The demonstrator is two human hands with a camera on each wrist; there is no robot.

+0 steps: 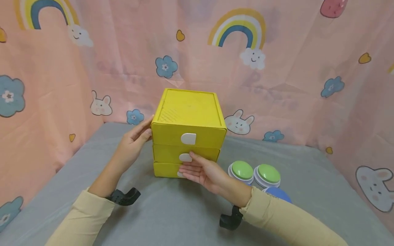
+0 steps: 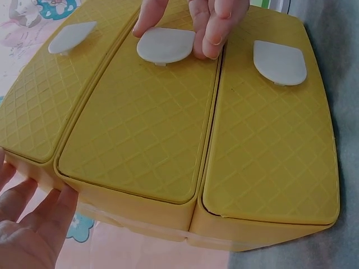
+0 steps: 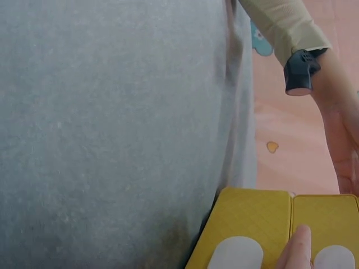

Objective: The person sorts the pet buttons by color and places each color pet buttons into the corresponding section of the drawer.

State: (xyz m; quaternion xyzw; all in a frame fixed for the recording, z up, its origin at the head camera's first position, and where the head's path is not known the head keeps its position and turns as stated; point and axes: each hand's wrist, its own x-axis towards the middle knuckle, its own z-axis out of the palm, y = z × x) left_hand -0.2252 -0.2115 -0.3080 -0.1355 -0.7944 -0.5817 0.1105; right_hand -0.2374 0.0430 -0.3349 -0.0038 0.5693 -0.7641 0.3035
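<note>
A yellow chest of three stacked drawers (image 1: 189, 107) stands on the grey cloth, its front facing me, with a white tab on each drawer. My left hand (image 1: 132, 143) rests on its left side, fingers fairly straight against the wall; the left wrist view shows those fingertips (image 2: 64, 196) touching the side. My right hand (image 1: 209, 174) is at the middle drawer, pinching its white tab handle (image 2: 165, 45) between the thumb above and fingers below. All drawers look closed. The right hand partly covers the bottom drawer's tab (image 1: 180, 174).
Right of the chest sit two green-topped round push buttons (image 1: 242, 169) with white bases. A blue-topped one (image 1: 278, 194) lies nearer, partly behind the right sleeve. Pink patterned cloth (image 1: 197, 65) hangs behind the grey-covered table (image 1: 154, 218).
</note>
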